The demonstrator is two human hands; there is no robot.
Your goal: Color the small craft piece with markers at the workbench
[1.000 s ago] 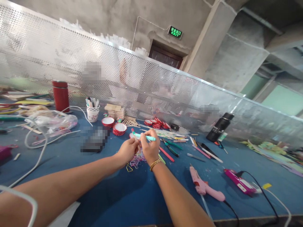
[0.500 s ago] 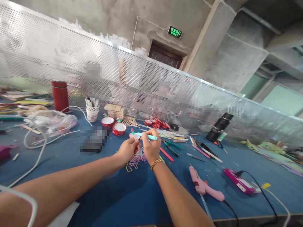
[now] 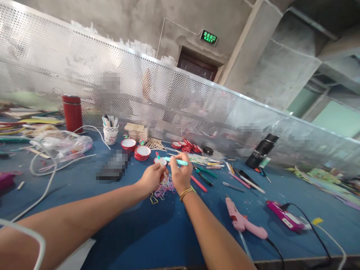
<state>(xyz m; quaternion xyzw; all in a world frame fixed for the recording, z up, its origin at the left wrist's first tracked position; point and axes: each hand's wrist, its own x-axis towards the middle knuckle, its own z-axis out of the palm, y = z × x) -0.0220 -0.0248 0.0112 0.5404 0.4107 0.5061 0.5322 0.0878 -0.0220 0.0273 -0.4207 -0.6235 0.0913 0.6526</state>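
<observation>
My left hand is closed, its thumb and fingers pinching a small stick with a red and green end. A small white round piece shows right at that stick; whether they are joined I cannot tell. My right hand is wrapped round a turquoise marker, its tip pointing left at the stick and white piece. Whether the tip touches them is too small to make out. Beneath both hands lies a pile of colourful rubber bands on the blue table.
Red-rimmed round pieces, a phone and a paper cup of markers lie left. To the right are green-handled pliers, a pink glue gun and a black bottle. A perforated metal screen runs behind.
The small stick in my left hand has turned slightly, and more of the white round piece shows. The marker stays in my right hand, nearly in the same place.
</observation>
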